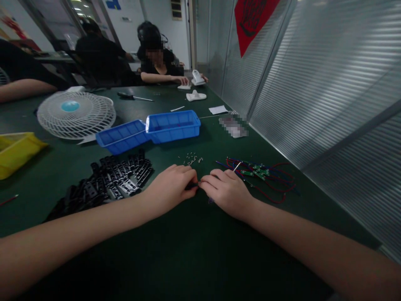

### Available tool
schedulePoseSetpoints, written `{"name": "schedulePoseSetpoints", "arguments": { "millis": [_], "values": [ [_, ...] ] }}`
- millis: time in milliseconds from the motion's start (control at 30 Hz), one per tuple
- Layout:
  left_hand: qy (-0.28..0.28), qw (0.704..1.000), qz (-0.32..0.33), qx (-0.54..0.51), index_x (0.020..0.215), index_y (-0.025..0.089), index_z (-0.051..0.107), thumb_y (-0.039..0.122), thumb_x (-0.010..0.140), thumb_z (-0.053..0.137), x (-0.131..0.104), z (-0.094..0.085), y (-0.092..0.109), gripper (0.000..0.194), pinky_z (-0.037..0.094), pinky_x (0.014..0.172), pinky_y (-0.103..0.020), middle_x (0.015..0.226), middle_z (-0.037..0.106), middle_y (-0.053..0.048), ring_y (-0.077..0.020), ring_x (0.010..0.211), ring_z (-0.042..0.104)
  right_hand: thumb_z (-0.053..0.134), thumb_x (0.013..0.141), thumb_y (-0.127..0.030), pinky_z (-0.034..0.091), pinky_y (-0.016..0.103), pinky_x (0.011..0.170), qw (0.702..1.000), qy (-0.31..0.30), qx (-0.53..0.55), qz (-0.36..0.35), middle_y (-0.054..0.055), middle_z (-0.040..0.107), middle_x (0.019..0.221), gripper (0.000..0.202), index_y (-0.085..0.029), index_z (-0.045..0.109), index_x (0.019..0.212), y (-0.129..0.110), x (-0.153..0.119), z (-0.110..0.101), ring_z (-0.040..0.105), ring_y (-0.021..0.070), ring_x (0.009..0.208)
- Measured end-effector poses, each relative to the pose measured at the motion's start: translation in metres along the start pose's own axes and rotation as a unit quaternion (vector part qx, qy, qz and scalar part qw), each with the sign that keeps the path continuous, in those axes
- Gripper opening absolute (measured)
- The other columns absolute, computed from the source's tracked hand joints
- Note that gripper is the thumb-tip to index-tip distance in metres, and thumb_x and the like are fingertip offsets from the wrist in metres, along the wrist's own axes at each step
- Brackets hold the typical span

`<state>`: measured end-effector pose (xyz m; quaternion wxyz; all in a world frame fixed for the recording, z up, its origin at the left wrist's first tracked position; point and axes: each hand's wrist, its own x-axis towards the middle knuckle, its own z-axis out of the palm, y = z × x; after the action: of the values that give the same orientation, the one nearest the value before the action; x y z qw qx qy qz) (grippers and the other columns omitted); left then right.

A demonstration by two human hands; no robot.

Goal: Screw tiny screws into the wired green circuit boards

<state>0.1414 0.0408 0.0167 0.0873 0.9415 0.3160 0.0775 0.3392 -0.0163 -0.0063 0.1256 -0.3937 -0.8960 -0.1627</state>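
Observation:
Near the middle of the table, my left hand is closed, with thumb and forefinger pinching a small dark part that is mostly hidden. My right hand is closed beside it, its fingertips meeting the same part. A thin metal shaft, like that of a screwdriver, sticks out past the right fingers. Just beyond the hands lies a scatter of tiny screws. Black plastic pieces are heaped to the left. On the right are small green circuit boards with red and blue wires.
Two blue bins stand beyond the screws. Further left are a white fan grille, a yellow bin and a black-handled screwdriver. A partition borders the right edge. Across the table, a person handles white parts.

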Motion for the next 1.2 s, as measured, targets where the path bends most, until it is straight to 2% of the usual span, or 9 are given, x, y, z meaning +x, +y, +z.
{"name": "schedulePoseSetpoints", "arguments": {
  "millis": [200,367,467,567,700,800,967,1133,1200],
  "values": [
    [0.006,0.999,-0.029,-0.022,0.087,0.019,0.053,0.026,0.079,0.059,0.006,0.009,0.002,0.012,0.041,0.066,-0.03,0.083,0.059,-0.001,-0.0173,0.074,0.056,0.046,0.093,-0.02,0.033,0.036,0.076,0.994,-0.011,0.087,0.069,0.004,0.067,0.105,0.018,-0.018,0.063,0.099,0.003,0.0,0.002,0.052,0.0208,0.098],
    [0.024,0.991,-0.05,-0.119,0.096,0.019,0.05,0.031,0.088,0.052,-0.005,0.017,0.002,0.014,0.045,0.068,-0.029,0.09,0.058,-0.002,-0.0166,0.08,0.056,0.047,0.092,-0.021,0.035,0.033,0.078,0.979,-0.011,0.165,0.12,0.003,0.065,0.103,0.017,-0.019,0.064,0.095,0.004,0.0,0.006,0.051,0.0193,0.096],
    [0.059,0.98,-0.107,-0.157,0.099,0.019,0.05,0.036,0.095,0.042,-0.009,0.016,-0.008,0.019,0.045,0.064,-0.029,0.087,0.057,-0.001,-0.0148,0.073,0.055,0.047,0.092,-0.02,0.036,0.033,0.078,0.979,-0.009,0.169,0.115,0.004,0.066,0.104,0.018,-0.019,0.064,0.097,0.004,0.0,0.008,0.051,0.02,0.097],
    [0.118,0.978,-0.131,-0.112,0.104,0.019,0.049,0.032,0.093,0.043,-0.009,0.016,-0.028,0.018,0.047,0.072,-0.032,0.094,0.057,-0.004,-0.0174,0.081,0.056,0.048,0.092,-0.019,0.036,0.033,0.078,0.977,-0.003,0.179,0.118,0.005,0.066,0.103,0.018,-0.019,0.064,0.098,0.004,0.0,0.009,0.052,0.0198,0.096],
    [0.11,0.988,-0.104,-0.022,0.105,0.019,0.051,0.029,0.092,0.044,-0.005,0.018,-0.053,0.018,0.047,0.082,-0.037,0.103,0.057,-0.006,-0.0216,0.094,0.056,0.048,0.092,-0.02,0.038,0.034,0.079,0.973,-0.004,0.197,0.119,0.005,0.066,0.102,0.019,-0.019,0.065,0.1,0.004,0.0,0.007,0.052,0.0194,0.096],
    [0.093,0.992,-0.076,0.028,0.107,0.02,0.054,0.031,0.095,0.04,-0.002,0.018,-0.062,0.021,0.047,0.086,-0.038,0.105,0.057,-0.007,-0.0227,0.098,0.055,0.046,0.093,-0.02,0.038,0.034,0.08,0.972,-0.01,0.201,0.124,0.005,0.066,0.103,0.02,-0.018,0.065,0.1,0.004,0.0,0.007,0.052,0.0198,0.097],
    [0.062,0.992,-0.023,0.109,0.112,0.02,0.057,0.032,0.098,0.035,0.002,0.014,-0.067,0.029,0.048,0.083,-0.036,0.107,0.058,-0.008,-0.0217,0.096,0.056,0.046,0.093,-0.02,0.039,0.034,0.081,0.971,-0.013,0.204,0.124,0.004,0.066,0.103,0.021,-0.019,0.065,0.1,0.004,0.0,0.008,0.052,0.0196,0.097],
    [0.018,0.977,0.04,0.209,0.117,0.017,0.056,0.015,0.095,0.04,0.005,0.009,-0.067,0.028,0.047,0.081,-0.035,0.107,0.06,-0.011,-0.0228,0.094,0.056,0.046,0.093,-0.021,0.039,0.034,0.081,0.969,-0.009,0.209,0.127,0.002,0.067,0.105,0.021,-0.019,0.065,0.101,0.004,0.0,0.008,0.052,0.0192,0.097],
    [0.015,0.972,0.052,0.227,0.115,0.016,0.057,0.013,0.095,0.039,0.006,0.007,-0.065,0.028,0.047,0.081,-0.036,0.106,0.06,-0.012,-0.0233,0.093,0.057,0.047,0.093,-0.021,0.039,0.035,0.081,0.969,-0.01,0.21,0.129,0.002,0.067,0.105,0.021,-0.02,0.065,0.101,0.004,0.0,0.008,0.052,0.0192,0.097]
  ]
}}
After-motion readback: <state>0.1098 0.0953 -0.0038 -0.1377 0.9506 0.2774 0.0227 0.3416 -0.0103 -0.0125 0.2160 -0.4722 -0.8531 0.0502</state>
